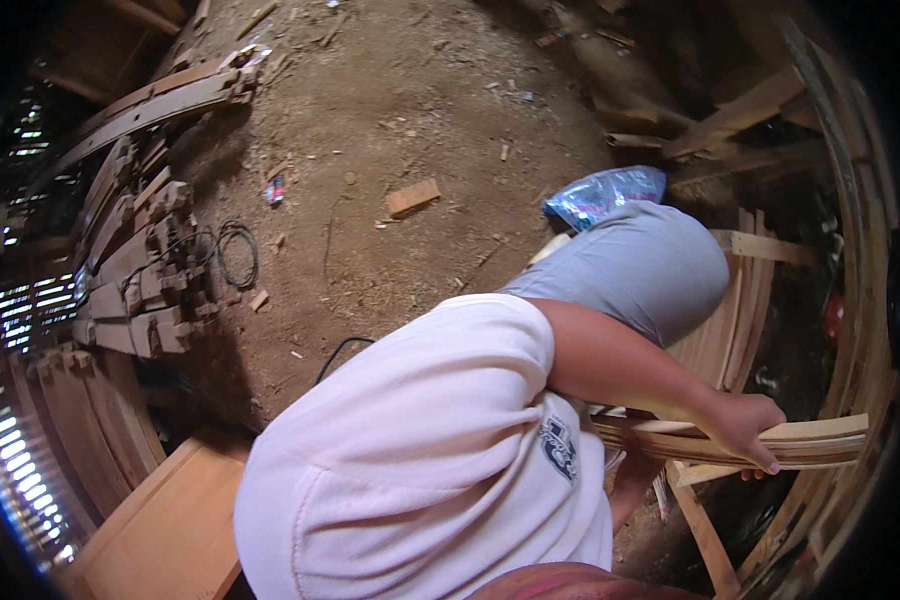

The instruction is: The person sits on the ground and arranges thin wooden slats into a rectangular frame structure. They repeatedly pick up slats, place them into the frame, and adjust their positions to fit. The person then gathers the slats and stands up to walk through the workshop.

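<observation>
My left hand [750, 430] is closed around a bundle of thin, pale wooden strips [820, 441] at the right. The strips lie stacked together, reaching from beside my white shirt [400, 450] toward the right rim. My left arm stretches across from the short sleeve, above a bent knee in grey trousers [630, 265]. A small patch of skin [632, 487] shows below the strips near the shirt. I cannot tell whether it belongs to my right arm, and no right-hand fingers can be made out.
Stacked timber [140, 290] and a coil of black cable [237, 255] lie at left, with a flat wooden board [170, 530] below. A wood block [412, 197] sits on the dirt floor among chips. Beyond my knee is a shiny blue plastic bag [610, 193]. Wooden framing [850, 180] lines the right.
</observation>
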